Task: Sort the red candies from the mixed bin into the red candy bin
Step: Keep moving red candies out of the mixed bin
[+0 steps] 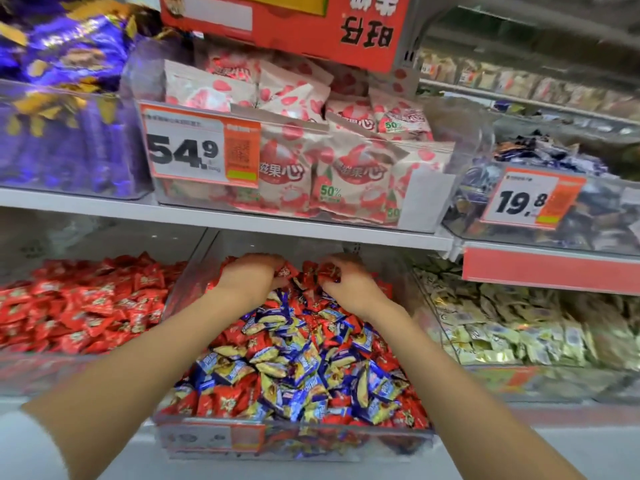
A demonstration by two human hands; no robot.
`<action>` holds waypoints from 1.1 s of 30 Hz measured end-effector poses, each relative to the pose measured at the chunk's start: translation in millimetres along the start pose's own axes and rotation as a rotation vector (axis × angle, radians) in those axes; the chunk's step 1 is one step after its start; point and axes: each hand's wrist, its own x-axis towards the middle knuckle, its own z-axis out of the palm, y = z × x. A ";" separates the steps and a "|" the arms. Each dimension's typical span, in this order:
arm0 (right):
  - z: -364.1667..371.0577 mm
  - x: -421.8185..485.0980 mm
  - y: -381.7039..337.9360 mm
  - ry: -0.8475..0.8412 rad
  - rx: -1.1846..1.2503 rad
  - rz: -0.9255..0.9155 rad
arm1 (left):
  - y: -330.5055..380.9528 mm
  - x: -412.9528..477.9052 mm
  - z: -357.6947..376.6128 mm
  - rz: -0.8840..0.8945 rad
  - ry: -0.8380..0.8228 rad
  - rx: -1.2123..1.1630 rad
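We have both hands deep in the mixed bin, at its far end. There the red candies lie heaped behind the blue and yellow candies that fill its middle and front.

Our left hand is at the far left corner of the mixed bin, knuckles up, its fingers curled down around a red wrapper. Our right hand is a little right of it, also at the far end, with fingers and thumb pinching a small clutch of red wrappers. The hands are near each other but apart, with a few red pieces between them. The wrappers are small and lie every way, so we read no single long axis.

The coming move turns on one relation. The red candy bin stands directly left of the mixed bin, beyond the clear side wall, and holds a bed of red pieces. The carry therefore runs leftward over that wall.

Our left hand is the nearer one, just inside the wall, while the right would have to cross above the left forearm. We judge the left should go first. Both forearms reach in under the shelf above the mixed bin, so headroom looks tight. We would likely need to draw the hand back toward the front of the mixed bin before swinging it across.
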 end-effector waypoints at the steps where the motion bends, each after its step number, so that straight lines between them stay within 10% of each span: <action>1: 4.3 6.1 -2.6 -0.017 -0.008 -0.016 | 0.2 -6.8 -5.4 -0.002 0.029 -0.035; 7: 30.5 13.6 -8.0 -0.082 -0.348 -0.079 | -11.0 -47.1 -24.0 -0.096 0.080 -0.408; 19: -18.5 -42.3 4.5 -0.037 0.403 0.036 | -4.6 -76.0 -32.8 0.010 -0.025 -0.650; 33: -31.2 -65.8 12.3 -0.007 0.348 0.034 | 7.8 -74.6 -25.4 0.087 -0.111 -0.699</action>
